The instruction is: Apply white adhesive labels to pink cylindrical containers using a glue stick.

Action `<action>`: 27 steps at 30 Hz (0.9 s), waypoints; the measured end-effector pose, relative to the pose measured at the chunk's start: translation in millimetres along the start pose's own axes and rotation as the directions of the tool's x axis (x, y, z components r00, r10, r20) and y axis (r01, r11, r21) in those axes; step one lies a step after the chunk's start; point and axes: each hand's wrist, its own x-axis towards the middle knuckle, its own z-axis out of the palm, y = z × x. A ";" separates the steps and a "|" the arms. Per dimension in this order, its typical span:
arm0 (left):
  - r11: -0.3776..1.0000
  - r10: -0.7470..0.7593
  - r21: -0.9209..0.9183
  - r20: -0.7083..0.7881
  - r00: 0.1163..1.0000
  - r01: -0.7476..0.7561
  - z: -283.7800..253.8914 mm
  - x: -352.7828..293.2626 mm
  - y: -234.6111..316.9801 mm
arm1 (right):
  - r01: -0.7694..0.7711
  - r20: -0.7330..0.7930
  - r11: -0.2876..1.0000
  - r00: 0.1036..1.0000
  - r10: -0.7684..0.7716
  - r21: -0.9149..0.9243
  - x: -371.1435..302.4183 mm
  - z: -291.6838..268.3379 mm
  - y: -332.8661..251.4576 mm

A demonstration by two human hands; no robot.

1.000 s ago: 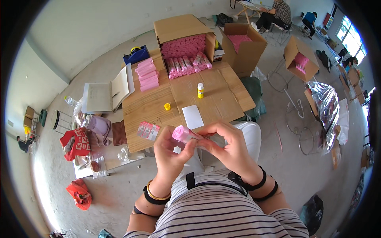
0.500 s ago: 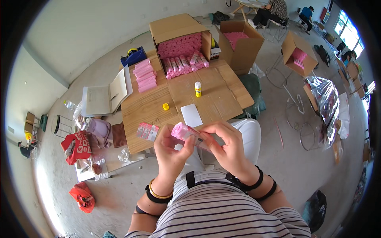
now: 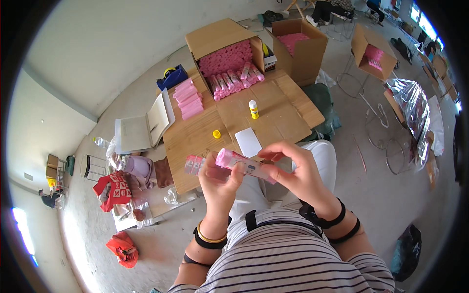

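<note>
Above my lap is a pink roll [image 3: 250, 167] with a printed label around it, tilted down to the right. My left hand [image 3: 219, 176] is closed around its left part, thumb on top. With its thumb against the label near the right end, my right hand [image 3: 293, 168] also grips the roll; its forefinger is raised and its other fingers are partly hidden. Beyond my hands on the table lie a white card [image 3: 248, 142] and a yellow cap [image 3: 216, 134]. A glue stick [image 3: 253, 110] stands upright behind the card. Printed labels [image 3: 194, 164] show beside my left hand.
An open carton [image 3: 220, 34] full of pink rolls stands at the table's back, with labelled rolls [image 3: 237, 80] before it. Plain pink rolls [image 3: 188, 99] lie left, near a blue tape dispenser [image 3: 172, 77] and an open folder [image 3: 141, 128]. Another carton [image 3: 303, 53] stands right.
My right thumb and forefinger have spread wider apart, and more of the roll's label shows between my hands. The whole view has shifted, with the table now farther right in it.
</note>
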 end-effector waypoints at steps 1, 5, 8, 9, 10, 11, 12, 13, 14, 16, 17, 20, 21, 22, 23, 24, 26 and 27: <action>1.000 -0.007 -0.011 -0.019 1.000 0.007 1.1 0.1 1.4 | 0.020 0.023 1.000 1.000 -0.019 -0.024 -1.1 -2.1 -0.5; 1.000 -0.004 -0.016 -0.027 1.000 0.004 3.2 0.5 0.6 | -0.032 0.062 0.998 0.998 0.034 -0.046 -4.1 -4.6 -3.1; 1.000 0.004 -0.019 -0.043 0.999 -0.005 6.4 -0.8 1.4 | -0.029 0.045 0.999 0.999 0.030 -0.021 -4.8 -4.6 -3.8; 1.000 0.014 -0.018 -0.045 0.999 -0.015 6.1 -1.8 -0.2 | -0.028 0.041 1.000 0.999 0.029 -0.014 -4.4 -5.1 -3.7; 1.000 0.024 -0.017 -0.047 0.999 -0.025 6.0 -2.7 -1.4 | -0.028 0.037 1.000 0.999 0.028 -0.006 -4.2 -5.4 -3.4; 0.999 0.028 -0.019 -0.053 0.998 -0.029 6.4 -2.8 -2.4 | -0.020 0.026 1.000 0.999 0.021 -0.014 -4.3 -5.3 -3.2; 0.999 0.031 -0.020 -0.058 0.998 -0.033 7.0 -2.9 -3.1 | -0.013 0.015 1.000 1.000 0.013 -0.022 -4.4 -4.8 -3.1; 0.999 0.035 -0.022 -0.064 0.997 -0.037 7.7 -3.0 -3.5 | -0.006 0.005 1.000 1.000 0.006 -0.030 -4.7 -4.3 -2.9; 0.999 0.032 -0.027 -0.067 0.997 -0.034 8.8 -3.1 -3.2 | -0.003 -0.006 0.999 1.000 0.002 -0.033 -4.9 -4.0 -1.8; 0.999 0.026 -0.036 -0.073 0.997 -0.028 10.9 -4.2 -2.0 | 0.004 -0.026 0.999 1.000 -0.005 -0.039 -6.0 -3.3 0.9; 0.999 0.028 -0.037 -0.068 0.997 -0.030 11.5 -4.2 -2.4 | 0.000 -0.033 0.999 0.999 -0.002 -0.047 -6.4 -3.4 0.9; 0.999 0.037 -0.021 -0.051 0.998 -0.038 13.5 -4.3 -3.6 | -0.004 -0.048 0.997 0.999 0.000 -0.083 -7.2 -5.2 0.0; 0.999 0.043 -0.004 -0.043 0.998 -0.043 14.6 -4.6 -3.7 | -0.001 -0.048 0.995 0.999 -0.004 -0.103 -6.8 -6.7 -0.8; 0.999 0.048 0.014 -0.036 0.998 -0.048 15.6 -4.9 -3.9 | 0.002 -0.049 0.992 0.999 -0.008 -0.123 -6.4 -8.2 -1.4; 0.999 0.051 0.011 -0.032 0.998 -0.050 16.2 -5.4 -4.6 | -0.041 -0.034 0.994 0.999 0.037 -0.102 -6.2 -9.6 -1.5; 0.999 0.053 0.008 -0.027 0.998 -0.052 16.4 -5.9 -5.8 | -0.084 -0.018 0.993 0.996 0.082 -0.082 -6.0 -11.4 -1.5; 0.999 0.049 0.009 -0.018 0.999 -0.049 17.1 -7.1 -7.6 | -0.193 0.024 0.981 0.981 0.193 -0.028 -3.9 -16.1 -4.6; 0.999 0.043 0.014 -0.013 0.999 -0.043 17.4 -8.1 -8.3 | -0.258 0.051 0.966 0.965 0.257 0.006 -1.8 -19.8 -9.8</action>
